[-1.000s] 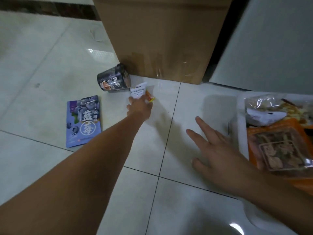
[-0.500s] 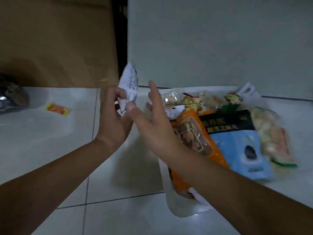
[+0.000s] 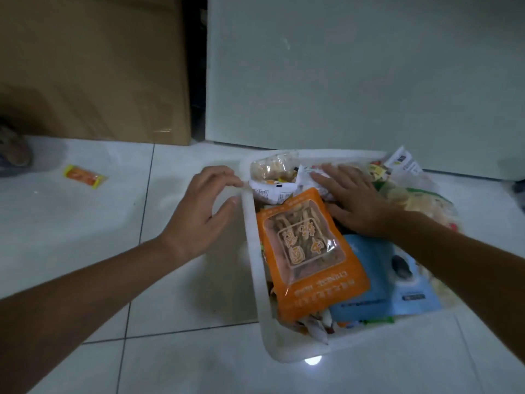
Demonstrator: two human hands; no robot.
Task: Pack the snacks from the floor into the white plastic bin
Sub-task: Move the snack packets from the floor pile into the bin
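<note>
The white plastic bin (image 3: 257, 268) stands on the floor at the right, heaped with snack packets. An orange packet (image 3: 309, 251) lies on top, a blue one (image 3: 397, 282) beside it, and a small white packet (image 3: 272, 190) sits at the bin's far left corner. My right hand (image 3: 355, 200) lies flat with straight fingers on the packets at the back of the bin. My left hand (image 3: 204, 206) hovers at the bin's left rim, fingers loosely curved, holding nothing. A small orange-yellow sachet (image 3: 84, 176) lies on the tiles to the left.
A large cardboard box (image 3: 93, 66) stands at the back left, a pale panel (image 3: 355, 75) behind the bin. A dark cup (image 3: 12, 150) lies cut off at the left edge. White floor tiles (image 3: 85, 237) stretch left of the bin.
My left hand picked the small white packet off the floor and brought it to the bin; it now lies in the bin, released. My right hand moved onto the packets. The view swung right.
</note>
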